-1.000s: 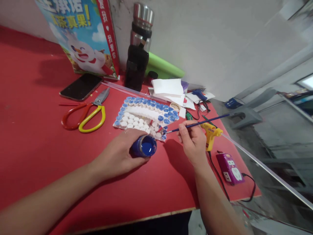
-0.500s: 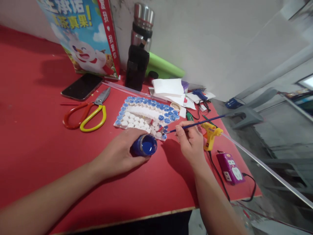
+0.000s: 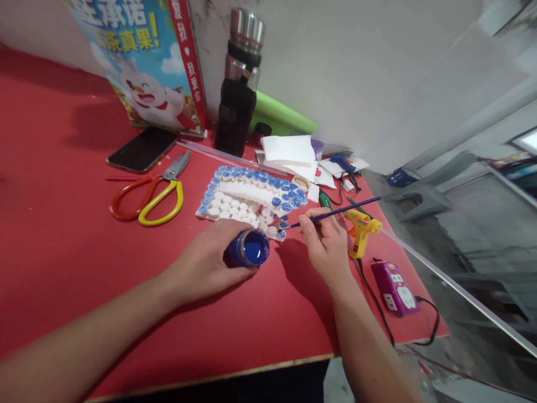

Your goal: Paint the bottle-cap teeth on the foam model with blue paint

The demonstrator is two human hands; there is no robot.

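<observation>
My left hand (image 3: 216, 254) is wrapped around a small jar of blue paint (image 3: 241, 249), tilted so its open mouth faces me. In a pinch, my right hand (image 3: 325, 238) holds a thin blue paintbrush (image 3: 335, 212). The brush tip meets the near right corner of a white craft piece (image 3: 235, 190), close to a blue-painted rosette (image 3: 281, 234). Small round knobs cover the piece: those along the far, left and right edges are blue, while many in the near middle are white. My left fingers hide part of its near edge.
Scissors (image 3: 161, 198) with red and yellow handles lie left, below a phone (image 3: 142, 149). Behind stand a carton (image 3: 151, 67) and a bottle (image 3: 237, 106). White papers (image 3: 289, 154) lie beyond the piece. A yellow glue gun (image 3: 359, 232) and purple power strip (image 3: 394, 288) sit right, cords trailing.
The brush and my right hand have shifted very slightly left at the corner of the craft piece. My left hand keeps the jar in the same spot.
</observation>
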